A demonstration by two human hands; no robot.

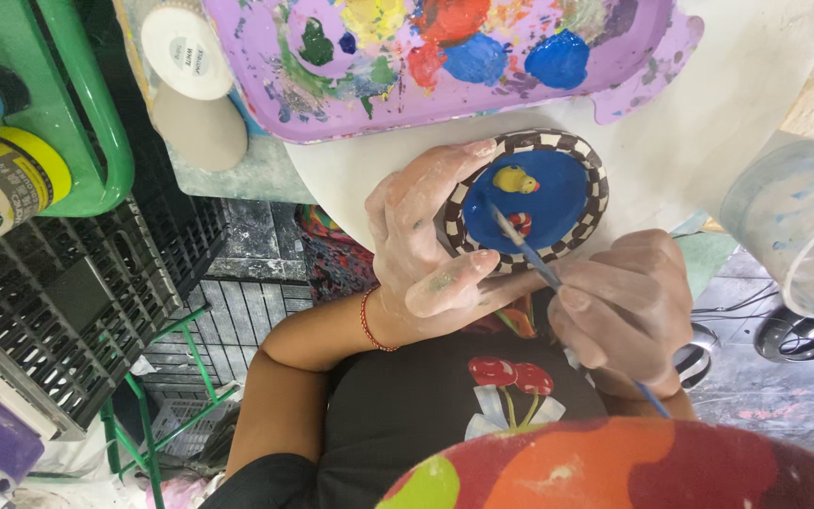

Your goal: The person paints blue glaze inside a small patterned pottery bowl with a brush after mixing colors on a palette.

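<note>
Small round dish (558, 193), blue inside with a black-and-white checked rim, a yellow figure and a red-and-white spot painted on the blue. Cupped from its left edge by the left hand (426, 240), fingers curled over the rim, thumb below, clamped on the dish. Thin paintbrush (529, 254) with a blue handle pinched in the right hand (624, 306), fingers closed round the shaft, tip touching the blue surface near the red-and-white spot. Right hand just below and to the right of the dish, close beside the left thumb. Red string bracelet (369, 325) on the left wrist.

Under both hands, a pale round tabletop (708, 123). Beyond the left hand's fingers, a purple palette tray (266, 75) smeared with blue, red, yellow and green paint. Well out past the left hand, a white-capped paint bottle (186, 52), a green cart (96, 123) holding a yellow bottle (7, 184), and a black crate (77, 283). Out past the right hand, a paint-stained white bucket (798, 226).
</note>
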